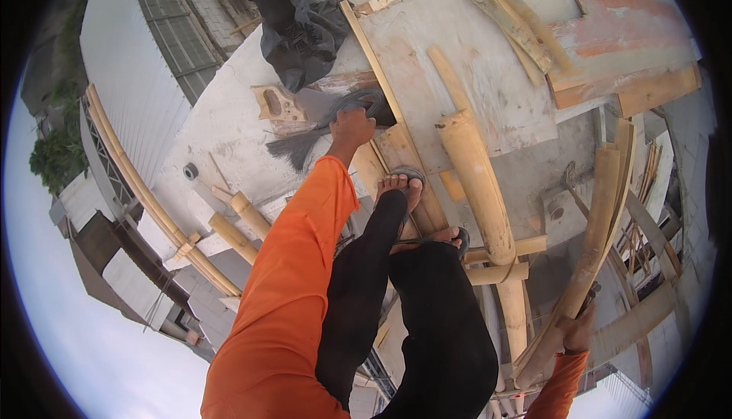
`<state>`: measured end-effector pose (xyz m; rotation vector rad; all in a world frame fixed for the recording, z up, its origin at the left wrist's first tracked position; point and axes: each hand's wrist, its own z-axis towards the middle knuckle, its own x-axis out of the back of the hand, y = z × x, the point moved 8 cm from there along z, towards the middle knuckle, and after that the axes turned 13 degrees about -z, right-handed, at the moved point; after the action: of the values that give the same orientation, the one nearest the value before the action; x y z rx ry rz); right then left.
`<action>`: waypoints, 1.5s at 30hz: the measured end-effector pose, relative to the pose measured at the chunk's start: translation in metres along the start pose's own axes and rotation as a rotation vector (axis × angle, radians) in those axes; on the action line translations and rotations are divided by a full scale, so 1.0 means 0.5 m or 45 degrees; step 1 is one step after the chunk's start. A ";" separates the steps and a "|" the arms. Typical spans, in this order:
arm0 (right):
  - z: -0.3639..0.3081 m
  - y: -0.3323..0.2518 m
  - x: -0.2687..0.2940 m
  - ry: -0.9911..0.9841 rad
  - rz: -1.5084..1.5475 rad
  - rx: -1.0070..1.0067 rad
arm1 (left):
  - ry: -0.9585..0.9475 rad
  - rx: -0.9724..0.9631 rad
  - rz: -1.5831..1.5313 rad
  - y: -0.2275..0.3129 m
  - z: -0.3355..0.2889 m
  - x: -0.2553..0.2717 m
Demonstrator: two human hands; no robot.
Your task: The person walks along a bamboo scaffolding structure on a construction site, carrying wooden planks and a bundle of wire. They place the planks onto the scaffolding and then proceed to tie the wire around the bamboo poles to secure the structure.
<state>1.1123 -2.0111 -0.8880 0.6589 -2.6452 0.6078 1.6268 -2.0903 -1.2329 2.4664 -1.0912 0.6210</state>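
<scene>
My left hand [353, 125] is closed round a bundle of thin dark wire [290, 148], whose loose ends fan out to the left over the pale concrete slab. Just beyond it lies a crumpled black plastic bag [293, 34]. A narrow wooden batten [374, 61] runs close to the right of the bundle. Low at the right, my right hand [577, 330] grips a tall bamboo pole [596, 228]. A small dark object [592, 292] shows just above that hand; I cannot make out what it is.
My sandalled feet [404, 183] stand on wooden planks [419, 183] at the slab's edge. A thick bamboo pole [476, 175] rises to their right. Reddish boards [625, 45] lie far right. Long bamboo [137, 183] skirts the left edge, beyond which there is a drop to roofs.
</scene>
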 end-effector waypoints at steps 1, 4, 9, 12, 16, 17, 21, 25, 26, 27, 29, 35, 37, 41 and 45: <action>0.004 0.023 -0.011 0.006 0.006 -0.050 | -0.022 0.031 0.095 0.003 0.023 -0.013; 0.017 0.084 -0.062 -0.026 0.008 -0.196 | -0.124 0.108 0.158 0.046 0.062 -0.040; 0.035 0.158 -0.113 -0.185 -0.012 -0.286 | 0.191 0.048 -0.011 0.013 0.122 -0.005; 0.028 0.194 -0.110 -0.283 -0.022 -0.303 | 0.476 -0.024 -0.074 -0.100 0.151 0.154; -0.008 0.223 -0.105 -0.117 0.026 -0.292 | 0.122 0.094 -1.393 -0.209 0.052 0.264; -0.021 0.214 -0.113 -0.129 0.077 -0.342 | 0.099 0.067 -1.271 -0.215 0.001 0.280; -0.071 0.178 -0.136 -0.129 0.209 -0.285 | 0.160 0.099 -1.175 -0.236 -0.241 0.305; -0.139 0.183 -0.124 -0.205 0.209 -0.249 | 0.187 0.208 -0.875 -0.264 -0.444 0.307; -0.155 0.180 -0.114 -0.206 0.200 -0.273 | 0.141 0.248 -0.750 -0.248 -0.478 0.305; -0.178 0.166 -0.106 -0.236 0.229 -0.268 | 0.119 0.250 -0.728 -0.217 -0.517 0.314; -0.222 0.137 -0.085 -0.259 0.297 -0.243 | 0.020 0.252 -0.639 -0.185 -0.577 0.314; -0.331 0.004 -0.051 -0.433 0.603 -0.095 | -0.099 0.038 -0.465 0.037 -0.773 0.343; -0.360 -0.074 -0.049 -0.533 0.714 0.016 | -0.126 -0.100 -0.539 0.133 -0.858 0.367; -0.419 -0.213 -0.058 -0.765 0.871 0.143 | -0.222 -0.455 -0.630 0.261 -0.972 0.349; -0.459 -0.296 -0.057 -0.811 0.853 0.249 | -0.405 -0.729 -0.690 0.402 -1.074 0.319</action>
<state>1.2625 -2.0091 -0.6581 -0.0446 -3.4571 0.9706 1.4401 -2.0454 -0.6697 2.2200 -0.5349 -0.2287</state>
